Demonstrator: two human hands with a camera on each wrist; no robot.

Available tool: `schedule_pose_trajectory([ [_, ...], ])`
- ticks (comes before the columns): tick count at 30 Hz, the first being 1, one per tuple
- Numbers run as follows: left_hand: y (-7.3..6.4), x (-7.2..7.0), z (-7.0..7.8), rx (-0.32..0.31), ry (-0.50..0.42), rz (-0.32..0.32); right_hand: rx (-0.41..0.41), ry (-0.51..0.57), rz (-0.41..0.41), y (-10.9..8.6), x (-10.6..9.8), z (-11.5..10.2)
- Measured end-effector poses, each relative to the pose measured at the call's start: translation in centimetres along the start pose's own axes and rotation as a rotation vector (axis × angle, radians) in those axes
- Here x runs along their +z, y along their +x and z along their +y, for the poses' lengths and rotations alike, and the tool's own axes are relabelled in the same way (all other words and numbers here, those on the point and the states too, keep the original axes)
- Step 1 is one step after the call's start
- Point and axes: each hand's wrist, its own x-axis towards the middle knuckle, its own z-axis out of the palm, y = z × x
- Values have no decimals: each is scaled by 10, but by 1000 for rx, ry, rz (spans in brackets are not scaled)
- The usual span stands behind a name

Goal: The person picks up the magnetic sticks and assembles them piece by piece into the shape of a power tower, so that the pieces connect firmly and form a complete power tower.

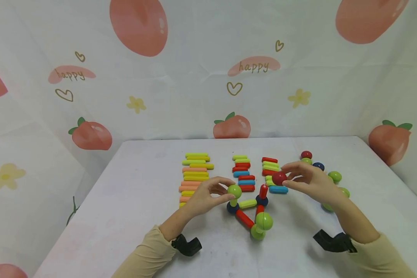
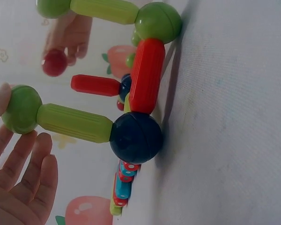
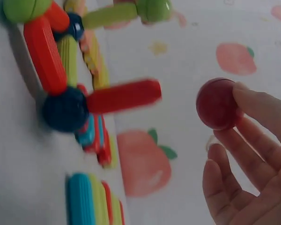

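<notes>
A triangular frame of rods and balls stands on the table, with upright rods at its corners. My left hand pinches the green ball on top of a lime rod, which rises from a dark blue ball. In my right hand, thumb and fingers grip a loose red ball. It hangs apart from the bare tip of the upright red rod, which stands on another dark blue ball. At the near corner, a green ball tops a third upright above a lower green ball.
Long yellow, lime and orange rods lie in a column behind the left hand. Two columns of shorter rods lie farther right. Several loose balls are at the table's right, partly behind the right arm. A printed cloth hangs behind the table.
</notes>
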Motion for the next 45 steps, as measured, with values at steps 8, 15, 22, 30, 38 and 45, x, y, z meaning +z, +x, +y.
schedule_pose_trajectory([
  [8,0,-1,-1,-11,-1,0,-11,43,-65,11,23,-8],
  [15,0,0,0,-4,-6,1,36,9,-116,8,25,-5],
  [22,0,0,1,-8,-6,2,2,36,-121,7,27,-4],
  [30,-3,-6,3,-54,20,21,-7,64,-125,6,28,-4],
  [38,-10,-35,-8,-157,184,15,-12,83,-120,6,28,-2],
  [45,-23,-45,-29,-173,347,-149,-6,93,-121,6,29,-1],
])
